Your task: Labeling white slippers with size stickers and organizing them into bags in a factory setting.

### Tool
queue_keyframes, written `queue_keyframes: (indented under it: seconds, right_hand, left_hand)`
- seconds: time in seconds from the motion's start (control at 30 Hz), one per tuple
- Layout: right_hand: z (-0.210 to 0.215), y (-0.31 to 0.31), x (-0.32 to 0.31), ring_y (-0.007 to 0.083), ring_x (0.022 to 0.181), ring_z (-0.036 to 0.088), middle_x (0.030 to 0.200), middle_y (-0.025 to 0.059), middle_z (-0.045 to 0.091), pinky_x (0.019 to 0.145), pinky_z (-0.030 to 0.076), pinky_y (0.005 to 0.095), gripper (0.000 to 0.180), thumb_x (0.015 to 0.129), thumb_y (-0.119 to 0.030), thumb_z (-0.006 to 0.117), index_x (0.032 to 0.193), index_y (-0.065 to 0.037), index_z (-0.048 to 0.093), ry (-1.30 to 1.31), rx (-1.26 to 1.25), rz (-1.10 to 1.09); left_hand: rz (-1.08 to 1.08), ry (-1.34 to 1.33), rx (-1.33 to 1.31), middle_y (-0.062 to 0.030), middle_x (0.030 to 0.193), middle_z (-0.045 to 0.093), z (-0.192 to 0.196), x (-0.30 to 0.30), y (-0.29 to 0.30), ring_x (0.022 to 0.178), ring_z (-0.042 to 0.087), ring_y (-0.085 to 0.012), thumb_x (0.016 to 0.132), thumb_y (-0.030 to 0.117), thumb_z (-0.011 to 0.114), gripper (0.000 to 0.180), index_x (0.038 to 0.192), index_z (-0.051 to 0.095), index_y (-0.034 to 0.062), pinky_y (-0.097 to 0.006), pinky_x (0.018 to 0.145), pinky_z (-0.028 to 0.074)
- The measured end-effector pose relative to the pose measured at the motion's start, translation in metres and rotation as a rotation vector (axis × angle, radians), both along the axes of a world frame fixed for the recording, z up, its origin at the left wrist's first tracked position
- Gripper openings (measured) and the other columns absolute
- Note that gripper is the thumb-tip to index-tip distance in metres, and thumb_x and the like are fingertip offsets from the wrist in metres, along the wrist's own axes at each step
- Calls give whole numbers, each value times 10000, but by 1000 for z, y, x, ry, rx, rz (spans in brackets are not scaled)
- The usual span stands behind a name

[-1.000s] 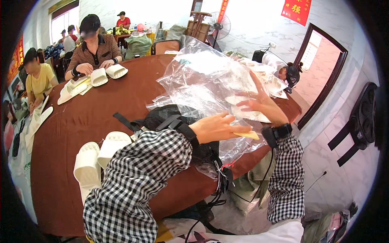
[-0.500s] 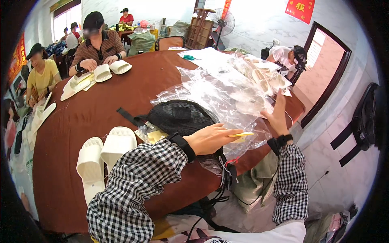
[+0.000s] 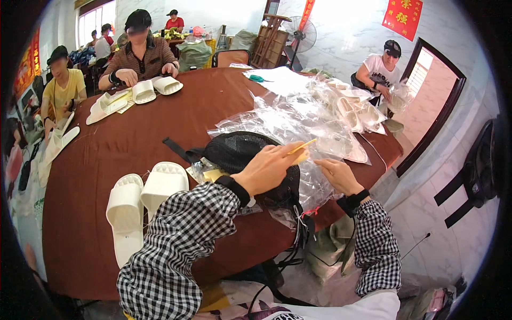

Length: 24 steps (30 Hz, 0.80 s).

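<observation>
My left hand (image 3: 265, 172) is closed on thin yellow cards (image 3: 303, 147), seen nearly edge-on, above a black mesh cap (image 3: 234, 151). Just right of the cards, my right hand (image 3: 342, 177) has its thumb and fingers pinched together. Whether anything is between them I cannot make out. Clear plastic bags (image 3: 272, 114) spread over the table beyond both hands. A pair of cream slippers, one (image 3: 125, 210) beside the other (image 3: 167, 181), lies left of my left forearm. More yellow cards (image 3: 213, 175) sit in plastic by the cap.
The brown-covered table (image 3: 181, 128) bears bagged slippers (image 3: 349, 113) at the far right and green-handled scissors (image 3: 256, 78) at the back. Across it, a person (image 3: 141, 56) handles more slippers (image 3: 143, 93). Another person (image 3: 378, 74) stands at the right with a clear bag (image 3: 400, 97).
My right hand has drawn back from the bagged slippers toward the cards and closed into a pinch. My left hand has risen slightly with the cards. The person at the right has straightened up.
</observation>
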State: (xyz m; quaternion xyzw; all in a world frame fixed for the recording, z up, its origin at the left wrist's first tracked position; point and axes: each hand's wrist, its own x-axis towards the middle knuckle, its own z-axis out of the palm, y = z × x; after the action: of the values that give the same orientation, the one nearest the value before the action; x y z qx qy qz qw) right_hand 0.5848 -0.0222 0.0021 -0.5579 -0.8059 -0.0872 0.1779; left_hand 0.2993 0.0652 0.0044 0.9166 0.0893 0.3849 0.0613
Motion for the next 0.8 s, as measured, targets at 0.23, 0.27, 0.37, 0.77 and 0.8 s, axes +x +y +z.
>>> queue_keyframes:
  seconds: [0.23, 0.27, 0.37, 0.77, 0.8]
  right_hand:
    - [-2, -4, 6, 361, 845, 669, 949, 146, 686, 745, 529, 463, 336, 944, -154, 536, 1265, -139, 632, -85, 3, -250]
    - [-1, -5, 4, 355, 864, 665, 944, 148, 677, 755, 526, 465, 376, 929, -138, 547, 1298, -146, 616, -130, -55, -305]
    - [1, -9, -5, 339, 936, 635, 981, 143, 645, 806, 515, 449, 486, 888, -114, 583, 1371, -169, 569, -79, -32, -37]
    - [-19, 0, -23, 332, 982, 578, 996, 135, 569, 812, 509, 408, 716, 827, -14, 575, 1499, -206, 420, -167, -117, -30]
    - [-17, -1, -25, 335, 986, 577, 998, 135, 567, 806, 513, 407, 753, 820, 3, 567, 1518, -221, 393, -185, -126, -5]
  left_hand:
    - [167, 318, 339, -31, 1362, 542, -1, 32, 23, 1315, 480, -235, 826, 87, 627, 407, 1232, 652, 87, -525, 1086, 359]
    - [121, 447, 337, -25, 1346, 551, 1, 36, 25, 1328, 473, -240, 841, 125, 629, 383, 1221, 662, 104, -542, 1099, 344]
    - [107, 568, 367, -4, 1177, 623, 8, 42, 29, 1206, 544, -221, 862, 196, 622, 201, 1022, 726, 132, -545, 1066, 365]
    - [120, -35, 481, -28, 969, 613, 15, -16, 5, 943, 613, -216, 863, 171, 633, 120, 897, 689, 70, -364, 874, 493]
    - [134, -143, 446, -34, 992, 622, 17, -22, 0, 955, 614, -225, 855, 166, 652, 127, 907, 687, 56, -372, 880, 498]
